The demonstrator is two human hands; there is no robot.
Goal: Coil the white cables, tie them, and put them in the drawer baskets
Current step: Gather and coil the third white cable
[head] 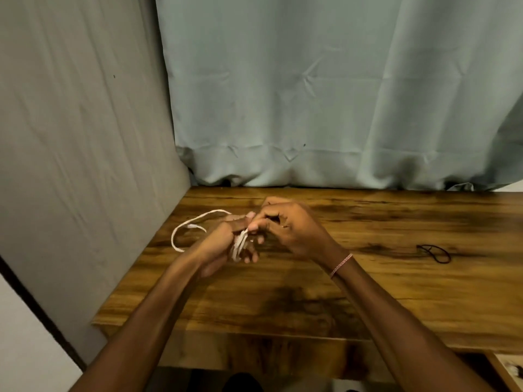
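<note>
Over a dark-grained wooden table [368,292], seen from the head camera, a person winds a thin white cable [198,215] between two bare hands held close together above the middle of the far half of the tabletop.

We see the left hand [223,247] carrying the bundle: several turns of cable lie stacked across its fingers, which curl loosely round them. The right hand [291,230], with a pink-and-white thread bracelet [341,265] at its wrist, meets it from the right. Its thumb and forefinger are pressed together on the strand at the top of the bundle, and its other fingers are curled in. A free tail loops out to the left of the hands and ends in a small plug; whether that loop touches the wood, we cannot tell.

We judge the cable light, limp and somewhat springy, so the turns are likely to slacken if the left fingers relax. The sound place to hold it is across the whole stack of turns, not on a single strand, with the tail fed through a fingertip pinch.

Well apart to the right, a black elastic loop [434,253] lies flat on the table, probably the tie. A pale blue-green curtain [311,94] hangs behind. No drawer basket is clearly in view.
</note>
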